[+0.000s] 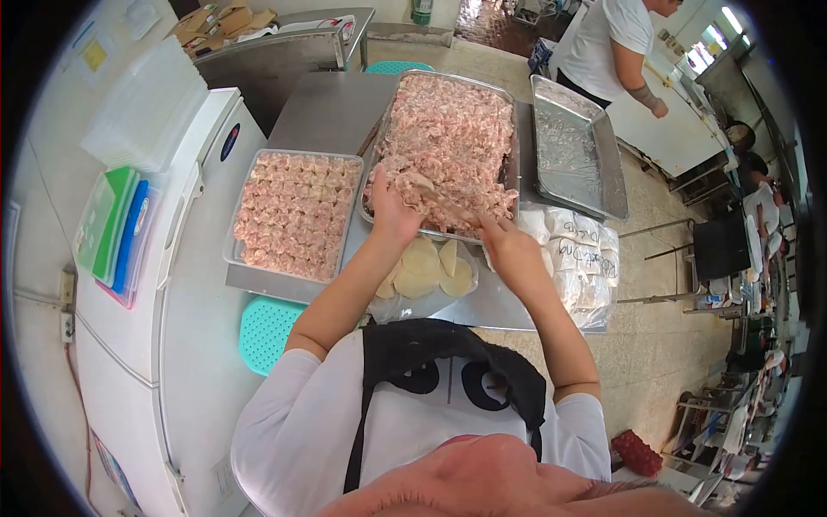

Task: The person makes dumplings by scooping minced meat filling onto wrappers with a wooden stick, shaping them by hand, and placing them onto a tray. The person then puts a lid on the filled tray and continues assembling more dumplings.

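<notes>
Minced meat (452, 116) fills a large metal tray (515, 164) in the middle of the steel table. At the tray's near edge, my right hand (510, 250) grips the handle of a wooden spatula (452, 207), whose far end lies against the meat. My left hand (394, 209) is at the tray's near left corner, its fingers curled around some meat and a pale piece that I cannot make out clearly. Round pale wrappers (418, 267) lie on plastic just below the tray. To the left, a clear container (231, 246) holds rows of small meat dumplings (297, 211).
An empty metal tray (573, 151) is at the right, with wrapped white packages (581, 258) nearer. A white freezer (202, 345) stands left, beside colored lids (125, 228). A turquoise stool (267, 332) is under the table edge. Another person (607, 47) stands at the back right.
</notes>
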`<state>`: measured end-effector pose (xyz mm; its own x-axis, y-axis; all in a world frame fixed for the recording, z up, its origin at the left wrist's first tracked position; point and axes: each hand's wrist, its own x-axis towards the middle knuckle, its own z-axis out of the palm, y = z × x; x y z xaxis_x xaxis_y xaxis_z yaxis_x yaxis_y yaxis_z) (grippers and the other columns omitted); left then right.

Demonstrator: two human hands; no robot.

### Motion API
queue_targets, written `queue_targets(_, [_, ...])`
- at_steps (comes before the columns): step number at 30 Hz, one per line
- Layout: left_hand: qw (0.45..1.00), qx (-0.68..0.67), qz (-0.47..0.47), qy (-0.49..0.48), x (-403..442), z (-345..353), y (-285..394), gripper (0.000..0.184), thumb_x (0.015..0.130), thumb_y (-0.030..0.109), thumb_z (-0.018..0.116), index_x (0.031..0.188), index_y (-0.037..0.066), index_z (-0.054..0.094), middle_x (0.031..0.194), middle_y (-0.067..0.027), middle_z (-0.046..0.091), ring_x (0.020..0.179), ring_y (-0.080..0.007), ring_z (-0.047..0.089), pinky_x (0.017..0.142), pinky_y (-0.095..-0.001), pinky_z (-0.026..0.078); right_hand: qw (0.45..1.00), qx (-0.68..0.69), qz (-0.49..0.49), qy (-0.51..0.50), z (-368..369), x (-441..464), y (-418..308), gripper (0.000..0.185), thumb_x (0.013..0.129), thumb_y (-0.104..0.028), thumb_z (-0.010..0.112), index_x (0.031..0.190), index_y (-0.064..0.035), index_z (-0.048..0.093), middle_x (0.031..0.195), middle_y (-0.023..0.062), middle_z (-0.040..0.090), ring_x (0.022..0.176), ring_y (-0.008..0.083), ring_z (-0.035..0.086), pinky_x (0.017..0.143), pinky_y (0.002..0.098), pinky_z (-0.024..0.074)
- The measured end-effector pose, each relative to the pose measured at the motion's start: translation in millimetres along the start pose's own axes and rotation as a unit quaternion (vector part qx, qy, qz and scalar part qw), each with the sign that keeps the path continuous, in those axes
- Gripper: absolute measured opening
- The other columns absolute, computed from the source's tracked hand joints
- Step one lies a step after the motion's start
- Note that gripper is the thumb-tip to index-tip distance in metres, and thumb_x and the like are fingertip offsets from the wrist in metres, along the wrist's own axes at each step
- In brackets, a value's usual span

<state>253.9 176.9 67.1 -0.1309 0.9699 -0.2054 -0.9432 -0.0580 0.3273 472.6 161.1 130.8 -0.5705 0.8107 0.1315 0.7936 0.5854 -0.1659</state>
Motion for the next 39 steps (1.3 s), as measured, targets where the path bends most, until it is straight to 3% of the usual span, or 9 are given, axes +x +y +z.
queue_targets(13, [0.994, -0.038, 0.001, 0.102, -4, 29, 9, 0.06, 0.089, 0.051, 0.057, 0.112, -0.003, 0.051, 0.118, -0.0184, 0.057, 0.107, -0.0347, 0.056, 0.092, -0.0493, 0.046, 0.981, 0.113, -0.126, 0.091, 6, 14, 15, 0.027, 0.093, -0.019, 0.055, 0.116, -0.0066, 0.062, 0.081, 0.015, 0.061, 0.071, 0.0317, 0.063, 0.062, 0.04, 0.0502])
queue_targets(17, [0.982, 0.138, -0.023, -0.125, -20, 25, 24, 0.049, 0.088, 0.026, 0.064, 0.127, 0.003, 0.046, 0.118, -0.0177, 0.057, 0.111, -0.032, 0.056, 0.095, -0.0494, 0.045, 0.947, 0.321, -0.002, 0.03, -27, 12, 27, 0.028, 0.097, -0.024, 0.051, 0.11, -0.0012, 0.062, 0.077, 0.0159, 0.062, 0.069, 0.0271, 0.063, 0.066, 0.0372, 0.0483])
queue_targets(22, [0.828, 0.537, 0.069, -0.147, -33, 41, 27, 0.062, 0.079, 0.013, 0.074, 0.135, 0.012, 0.046, 0.124, -0.0174, 0.056, 0.111, -0.0288, 0.057, 0.1, -0.0437, 0.043, 0.918, 0.37, 0.026, -0.141, -55, 4, 38, 0.032, 0.099, -0.027, 0.051, 0.115, -0.0018, 0.062, 0.065, 0.0107, 0.053, 0.06, 0.0176, 0.054, 0.06, 0.0322, 0.0445])
queue_targets(24, [0.611, 0.702, 0.258, -0.259, -24, 40, 27, 0.067, 0.075, 0.022, 0.079, 0.133, 0.013, 0.049, 0.127, -0.0172, 0.055, 0.109, -0.0272, 0.058, 0.1, -0.0384, 0.043, 0.915, 0.367, 0.013, -0.166, -60, 2, 39, 0.033, 0.098, -0.027, 0.052, 0.116, -0.0021, 0.062, 0.064, 0.0088, 0.05, 0.059, 0.0153, 0.05, 0.059, 0.0317, 0.0434])
queue_targets(28, [0.638, 0.735, 0.131, -0.188, -8, 18, 25, 0.049, 0.073, 0.015, 0.076, 0.118, 0.006, 0.061, 0.118, -0.0099, 0.063, 0.102, -0.0216, 0.062, 0.095, -0.0371, 0.045, 0.916, 0.361, -0.017, -0.175, -41, 5, 45, 0.032, 0.097, -0.027, 0.055, 0.118, -0.0038, 0.062, 0.069, 0.01, 0.057, 0.059, 0.0158, 0.051, 0.061, 0.03, 0.0455])
queue_targets(30, [0.578, 0.729, 0.154, -0.332, 9, 5, 24, 0.043, 0.071, 0.018, 0.075, 0.11, 0.004, 0.065, 0.109, -0.0108, 0.067, 0.1, -0.0219, 0.062, 0.093, -0.0368, 0.045, 0.91, 0.372, -0.023, -0.18, -20, 11, 57, 0.032, 0.096, -0.026, 0.056, 0.119, -0.0047, 0.062, 0.072, 0.0106, 0.059, 0.06, 0.016, 0.051, 0.062, 0.0294, 0.0463])
queue_targets(33, [0.515, 0.793, 0.175, -0.274, 9, -4, 17, 0.039, 0.071, 0.019, 0.074, 0.106, 0.003, 0.067, 0.106, -0.0118, 0.067, 0.099, -0.0222, 0.062, 0.091, -0.0344, 0.046, 0.891, 0.391, -0.024, -0.229, 10, 27, 89, 0.034, 0.095, -0.027, 0.058, 0.122, -0.0075, 0.061, 0.083, 0.0141, 0.066, 0.063, 0.0172, 0.058, 0.064, 0.0286, 0.0477])
queue_targets(35, [0.567, 0.78, 0.147, -0.222, 9, 0, 10, 0.037, 0.072, 0.02, 0.073, 0.105, 0.004, 0.067, 0.105, -0.0115, 0.067, 0.098, -0.0225, 0.062, 0.09, -0.0336, 0.046, 0.927, 0.324, -0.169, -0.081, 31, 40, 113, 0.03, 0.093, -0.027, 0.06, 0.119, -0.0108, 0.063, 0.087, 0.0138, 0.067, 0.068, 0.0225, 0.063, 0.061, 0.033, 0.0491])
queue_targets(39, [0.718, 0.687, 0.06, -0.095, 34, -25, 0, 0.045, 0.072, 0.03, 0.078, 0.109, 0.007, 0.067, 0.095, -0.015, 0.067, 0.088, -0.0243, 0.064, 0.082, -0.033, 0.049, 0.982, 0.101, -0.137, 0.08, -10, 25, 69, 0.024, 0.09, -0.022, 0.06, 0.112, -0.0113, 0.062, 0.08, 0.0126, 0.061, 0.069, 0.0339, 0.062, 0.058, 0.0429, 0.049])
